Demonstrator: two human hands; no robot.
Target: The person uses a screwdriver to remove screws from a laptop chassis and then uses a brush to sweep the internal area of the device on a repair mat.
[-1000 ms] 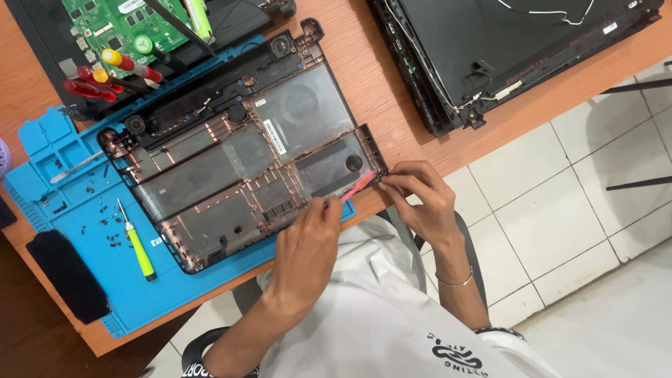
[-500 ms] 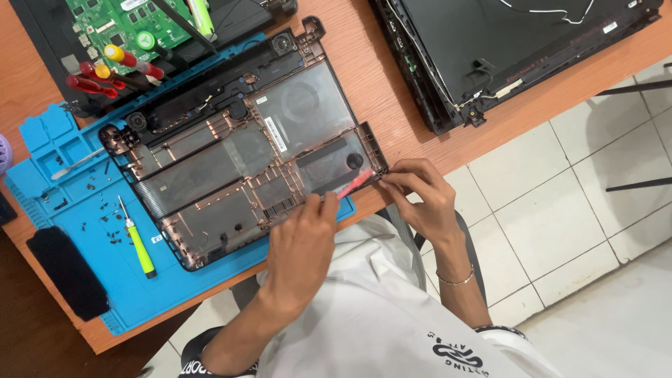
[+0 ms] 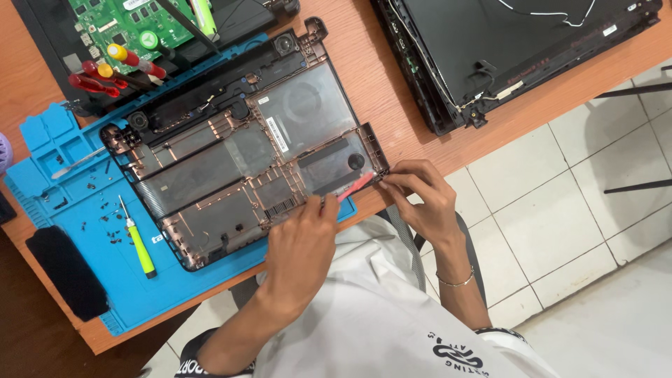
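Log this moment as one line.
left hand: holds red tool | right hand: on case corner | mat: screwdriver, screws

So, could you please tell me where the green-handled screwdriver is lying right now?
The green-handled screwdriver lies on the blue silicone work mat, left of the black laptop base shell, beside scattered small screws.

Laptop base shell [image 3: 231, 168]: matt dark plastic. Work mat [image 3: 105, 280]: smooth blue rubber. Desk [image 3: 378, 77]: wood-look laminate.
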